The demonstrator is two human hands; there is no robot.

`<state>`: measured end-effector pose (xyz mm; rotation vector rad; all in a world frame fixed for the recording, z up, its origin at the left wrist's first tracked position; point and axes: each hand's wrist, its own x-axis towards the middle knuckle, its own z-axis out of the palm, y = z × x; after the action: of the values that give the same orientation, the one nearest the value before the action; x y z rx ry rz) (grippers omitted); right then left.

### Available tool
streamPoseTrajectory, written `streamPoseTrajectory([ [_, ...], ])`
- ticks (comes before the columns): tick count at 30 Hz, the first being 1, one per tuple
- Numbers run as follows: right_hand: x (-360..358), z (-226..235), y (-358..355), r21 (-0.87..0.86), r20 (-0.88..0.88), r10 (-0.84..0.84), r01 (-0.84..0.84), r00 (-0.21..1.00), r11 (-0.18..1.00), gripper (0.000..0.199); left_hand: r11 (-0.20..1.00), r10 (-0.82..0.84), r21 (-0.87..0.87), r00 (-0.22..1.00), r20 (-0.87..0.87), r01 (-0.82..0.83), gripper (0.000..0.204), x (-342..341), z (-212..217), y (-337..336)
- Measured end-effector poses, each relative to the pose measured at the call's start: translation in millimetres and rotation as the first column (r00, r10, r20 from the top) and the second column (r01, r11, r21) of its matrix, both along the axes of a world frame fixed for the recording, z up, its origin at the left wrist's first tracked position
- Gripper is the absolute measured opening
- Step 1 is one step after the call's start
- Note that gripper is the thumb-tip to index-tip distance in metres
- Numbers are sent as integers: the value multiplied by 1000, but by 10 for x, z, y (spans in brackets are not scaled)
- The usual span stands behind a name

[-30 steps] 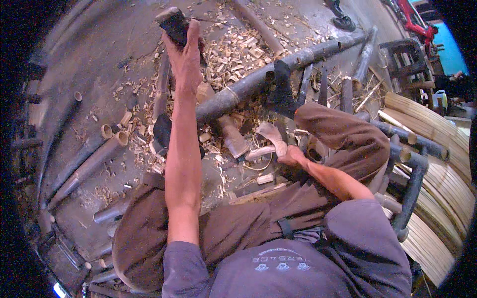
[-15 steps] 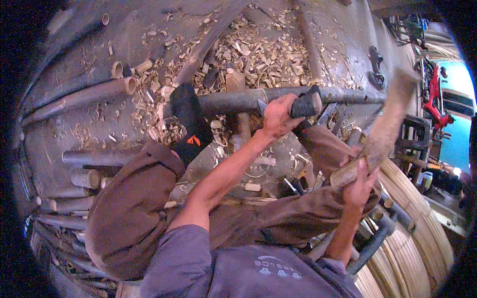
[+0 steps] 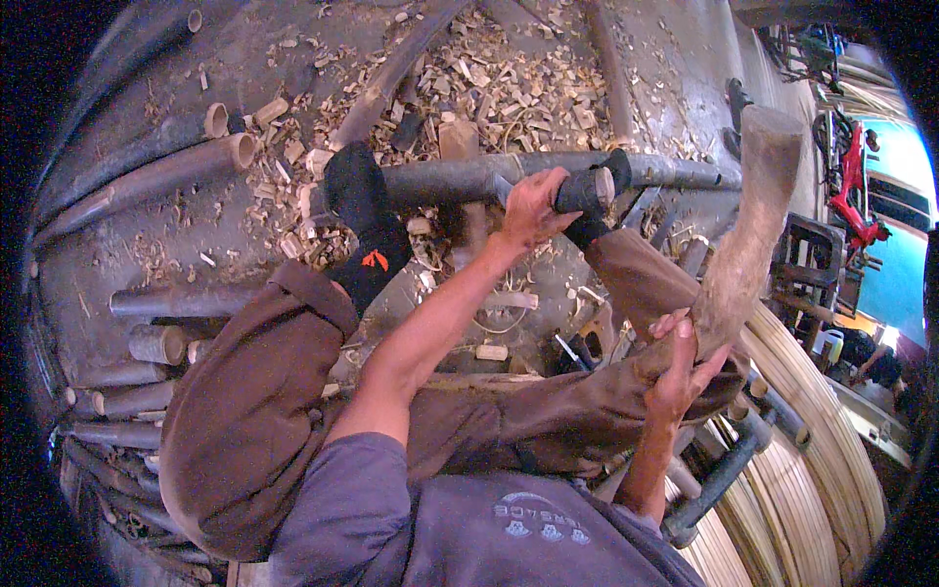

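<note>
My left hand [image 3: 535, 208] is closed round a chisel-like tool [image 3: 584, 192], whose thick dark handle with a pale wooden end sticks out on the right. A short bit of flat blade shows left of the fingers, against a dark bamboo pole [image 3: 445, 180] lying crosswise by my feet; its tip is hidden. My right hand [image 3: 677, 374] holds a heavy wooden club [image 3: 748, 230] by its lower end above my right knee. The club points up and away, apart from the tool.
Wood chips [image 3: 518, 93] litter the floor beyond the pole. More bamboo poles [image 3: 147, 191] lie at the left, with cut lengths stacked below them. Long pale strips [image 3: 831, 421] form a bundle at the right. A small knife-like tool [image 3: 570, 350] lies between my legs.
The club, blurred before, now stands sharper and more upright, its far end shifted left and up. My left hand and the tool appear slightly left and higher, as the whole view has shifted a little.
</note>
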<state>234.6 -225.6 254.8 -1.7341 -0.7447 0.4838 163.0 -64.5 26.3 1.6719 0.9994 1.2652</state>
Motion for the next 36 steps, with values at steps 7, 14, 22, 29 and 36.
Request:
streamPoseTrajectory([
  [7, 85, -22, -73, -65, 58, 52, -49, 997, 997, 61, 997, -44, -63, 999, 2, 44, 49, -24, 80, 45],
  [14, 713, 729, 202, 218, 385, -25, -65, 922, 974, 36, 940, 180, -317, 973, 142, -127, 42, -183, 226, 336],
  [22, 184, -213, 1267, -677, 476, 622, -192, 622, 710, 48, 899, 167, -433, 965, 204, -64, 45, -74, 297, 315],
  [29, 927, 759, 1637, -272, 934, 269, -18, 234, 962, 39, 904, 307, -366, 932, 195, -221, 40, -159, 220, 298],
  [36, 437, 31, 1566, -430, 763, 458, -170, 457, 887, 37, 921, 297, -312, 938, 180, -232, 41, -104, 155, 242],
])
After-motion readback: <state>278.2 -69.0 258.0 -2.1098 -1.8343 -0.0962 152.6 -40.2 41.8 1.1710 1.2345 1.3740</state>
